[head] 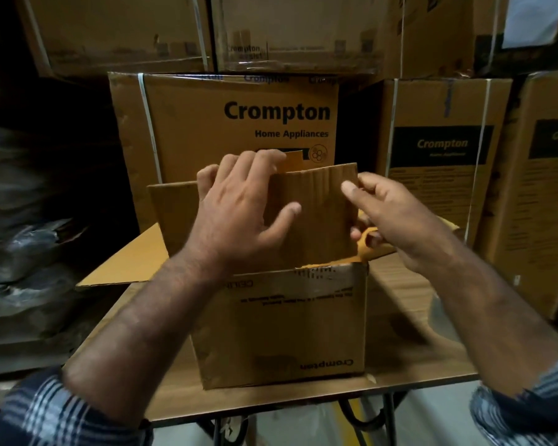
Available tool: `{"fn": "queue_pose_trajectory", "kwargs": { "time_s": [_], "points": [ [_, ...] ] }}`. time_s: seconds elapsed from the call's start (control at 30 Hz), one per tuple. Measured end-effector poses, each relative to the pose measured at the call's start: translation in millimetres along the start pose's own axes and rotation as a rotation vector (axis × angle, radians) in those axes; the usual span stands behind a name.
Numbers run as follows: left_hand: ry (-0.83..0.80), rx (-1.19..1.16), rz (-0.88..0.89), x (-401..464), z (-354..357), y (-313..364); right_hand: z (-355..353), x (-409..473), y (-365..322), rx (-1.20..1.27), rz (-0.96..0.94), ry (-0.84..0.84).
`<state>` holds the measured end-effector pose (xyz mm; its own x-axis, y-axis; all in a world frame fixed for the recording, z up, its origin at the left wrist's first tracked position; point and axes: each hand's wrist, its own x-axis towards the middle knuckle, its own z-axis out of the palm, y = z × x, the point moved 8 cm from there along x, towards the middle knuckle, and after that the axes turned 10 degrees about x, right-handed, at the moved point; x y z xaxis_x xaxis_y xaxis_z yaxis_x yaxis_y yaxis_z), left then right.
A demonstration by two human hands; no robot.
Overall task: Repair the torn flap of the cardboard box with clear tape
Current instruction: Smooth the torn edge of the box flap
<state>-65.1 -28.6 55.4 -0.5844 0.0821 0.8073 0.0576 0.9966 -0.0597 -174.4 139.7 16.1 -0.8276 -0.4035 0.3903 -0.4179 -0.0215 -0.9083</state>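
Observation:
A small open cardboard box point(281, 326) stands on a wooden table point(409, 358) in front of me. Its near flap point(316, 214) stands upright, with a ragged torn line along its base at the right. My left hand point(239, 214) grips the flap's left part, fingers curled over the top edge and thumb on the near face. My right hand point(390, 217) pinches the flap's right edge, thumb on the front and fingers behind, near the torn lower corner. No tape is in view.
The box's left flap point(126, 262) lies spread outward over the table. Large Crompton cartons point(239, 123) are stacked right behind the table and to the right point(442, 156). Dark wrapped bundles point(29, 220) fill the left side. The table's front edge is close to me.

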Motion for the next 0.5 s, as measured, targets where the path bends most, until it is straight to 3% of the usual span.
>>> {"fn": "queue_pose_trajectory", "kwargs": {
  "time_s": [0.17, 0.3, 0.5],
  "points": [
    [-0.28, 0.255, 0.167, -2.9, 56.0, -25.4, -19.5, -18.6, 28.4, -0.215, 0.003, 0.073],
    [-0.516, 0.224, 0.142, -9.5, 92.0, -39.4, -27.3, -23.7, 35.6, -0.207, -0.006, 0.091],
    [-0.734, 0.2, 0.13, -5.5, 117.6, -35.7, -25.6, -19.5, 33.5, -0.178, -0.006, 0.05]
  ]
}}
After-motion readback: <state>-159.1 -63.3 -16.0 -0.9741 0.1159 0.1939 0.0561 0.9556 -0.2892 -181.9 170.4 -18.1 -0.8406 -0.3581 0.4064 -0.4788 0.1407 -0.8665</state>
